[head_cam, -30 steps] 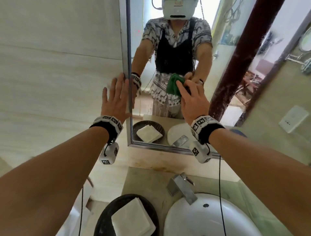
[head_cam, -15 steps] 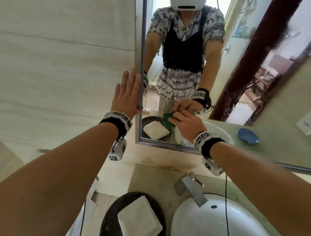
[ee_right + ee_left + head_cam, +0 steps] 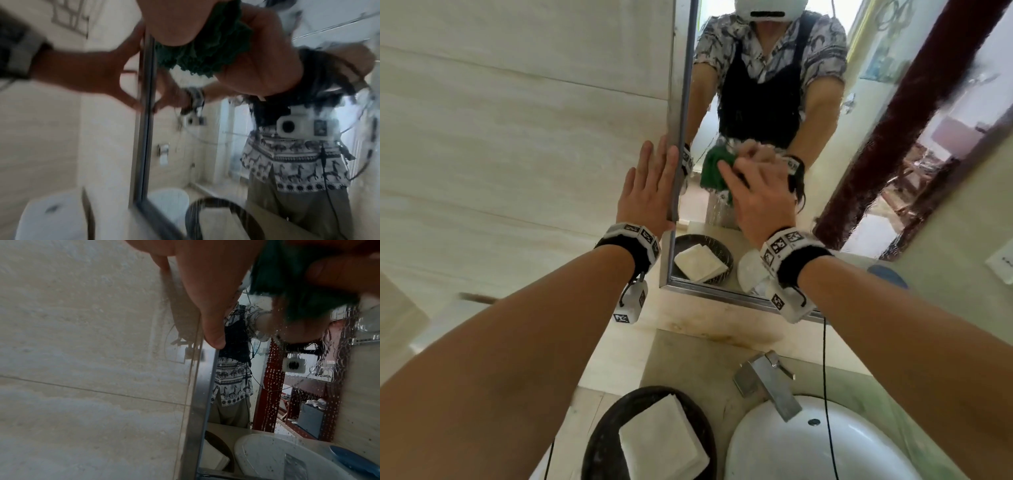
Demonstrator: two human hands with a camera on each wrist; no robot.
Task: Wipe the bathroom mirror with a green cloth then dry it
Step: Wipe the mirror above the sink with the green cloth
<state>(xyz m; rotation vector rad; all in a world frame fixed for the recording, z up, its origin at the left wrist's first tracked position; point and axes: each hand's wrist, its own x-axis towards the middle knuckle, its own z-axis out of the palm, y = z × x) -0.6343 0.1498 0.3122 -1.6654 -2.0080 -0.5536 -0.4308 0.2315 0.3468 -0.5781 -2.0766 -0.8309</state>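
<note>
The mirror (image 3: 722,295) has a metal frame, and water drops and streaks cover its glass (image 3: 273,386). My right hand (image 3: 748,178) grips a bunched green cloth (image 3: 713,171) and presses it against the glass near the mirror's left side. In the right wrist view the cloth (image 3: 205,48) is crumpled between my fingers and palm. My left hand (image 3: 652,178) lies flat on the tiled wall, fingers straight, its edge against the mirror's left frame (image 3: 146,113). In the left wrist view one fingertip (image 3: 214,335) touches that frame, with the cloth (image 3: 298,288) beside it.
Below the mirror, a black round tray (image 3: 599,442) holds a folded white towel (image 3: 659,442). To its right is the white sink (image 3: 825,452) with a metal faucet (image 3: 767,383). A blue dish (image 3: 887,275) shows in the mirror at the right.
My right hand carried the cloth down to the mirror's lower edge and has come back up to mid height. My left hand stayed on the frame.
</note>
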